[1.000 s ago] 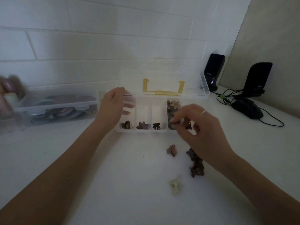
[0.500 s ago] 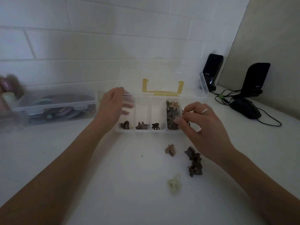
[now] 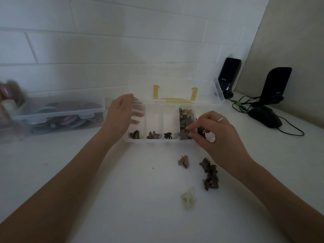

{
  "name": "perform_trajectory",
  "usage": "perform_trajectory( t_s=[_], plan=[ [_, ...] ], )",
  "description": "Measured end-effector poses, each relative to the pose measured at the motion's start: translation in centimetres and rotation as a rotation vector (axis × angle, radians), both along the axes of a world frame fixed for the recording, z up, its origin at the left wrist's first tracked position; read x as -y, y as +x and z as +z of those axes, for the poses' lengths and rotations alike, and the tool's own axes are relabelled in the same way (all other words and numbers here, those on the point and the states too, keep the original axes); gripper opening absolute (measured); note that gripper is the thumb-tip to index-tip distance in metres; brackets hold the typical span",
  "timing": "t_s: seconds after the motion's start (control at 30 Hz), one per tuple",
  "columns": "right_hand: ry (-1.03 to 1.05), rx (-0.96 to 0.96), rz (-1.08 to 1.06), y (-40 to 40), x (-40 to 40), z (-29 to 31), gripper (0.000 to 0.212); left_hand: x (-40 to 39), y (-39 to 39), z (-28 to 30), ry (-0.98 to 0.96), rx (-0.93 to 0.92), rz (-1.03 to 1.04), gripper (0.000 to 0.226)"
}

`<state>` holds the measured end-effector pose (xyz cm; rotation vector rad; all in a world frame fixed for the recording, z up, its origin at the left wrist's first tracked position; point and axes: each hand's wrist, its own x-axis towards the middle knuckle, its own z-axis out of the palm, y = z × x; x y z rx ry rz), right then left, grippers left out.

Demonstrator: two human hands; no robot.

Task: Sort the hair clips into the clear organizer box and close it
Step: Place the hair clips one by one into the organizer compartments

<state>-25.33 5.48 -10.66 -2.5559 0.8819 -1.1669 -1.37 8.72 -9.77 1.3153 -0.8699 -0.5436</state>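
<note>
The right hand (image 3: pixel 217 135) holds a mauve flower-shaped clip (image 3: pixel 184 134) in a fingertip grip, thumb and forefinger pinched on its right edge. The clip sits at the near end of the fourth compartment of the clear organizer box (image 3: pixel 154 140), which stands open on the white surface (image 3: pixel 122 199) with its lid (image 3: pixel 175 88) raised behind. Just beyond the grip, that same compartment is heaped with more clips (image 3: pixel 185 114). Left of the grip, the three other compartments each hold a few dark clips at their near ends. The left hand (image 3: pixel 121 118) grasps the box's left end, fingers curled over the wall into the first compartment. Nearer the person than the grip, a tan clip (image 3: pixel 184 161), a cluster of dark brown clips (image 3: pixel 210 174) and a pale cream clip (image 3: pixel 188 199) lie loose on the surface.
</note>
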Motion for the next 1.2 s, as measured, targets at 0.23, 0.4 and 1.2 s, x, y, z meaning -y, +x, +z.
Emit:
perform_trajectory(
  t_s=[0.23,0.4,1.2],
  plan=[
    [-0.052,-0.003,0.045,0.2,-0.37,-0.22,0.014,0.01,0.08,-0.04,-0.001,0.017,0.0,0.031],
    [-0.067,-0.026,-0.022,0.36,-0.62,-0.14,0.024,-0.08,-0.03,0.01,-0.008,0.011,-0.004,0.029],
    [-0.184,-0.022,-0.247,0.83,-0.52,-0.04,0.018,0.12,0.29,-0.2,0.001,-0.002,-0.01,0.028]
  ],
)
